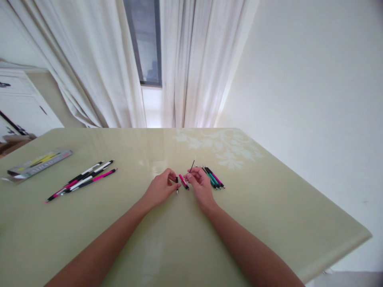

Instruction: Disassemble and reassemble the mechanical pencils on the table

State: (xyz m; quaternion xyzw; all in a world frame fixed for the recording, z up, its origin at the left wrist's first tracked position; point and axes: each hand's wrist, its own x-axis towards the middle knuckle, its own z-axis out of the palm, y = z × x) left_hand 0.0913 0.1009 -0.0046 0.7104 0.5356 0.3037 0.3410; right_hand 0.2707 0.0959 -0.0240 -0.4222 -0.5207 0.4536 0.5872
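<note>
My left hand (164,185) is closed in a pinch on a short black pen grip (176,184) with a light metal tip pointing down. Between thumb and fingers my right hand (201,184) holds a thin dark pen refill (192,165), slanting up and away. A pink pen barrel (183,181) with a black end lies on the table between both hands, close to the right fingertips. Just right of my right hand several teal, purple and black pens (216,178) lie side by side, partly hidden behind it.
On the left of the pale green table (143,247) lies a loose group of pink, white and black pens (85,179). Farther left is a grey and yellow pen box (42,162). Curtains (206,59) hang past the far edge; a white wall (314,91) borders the right.
</note>
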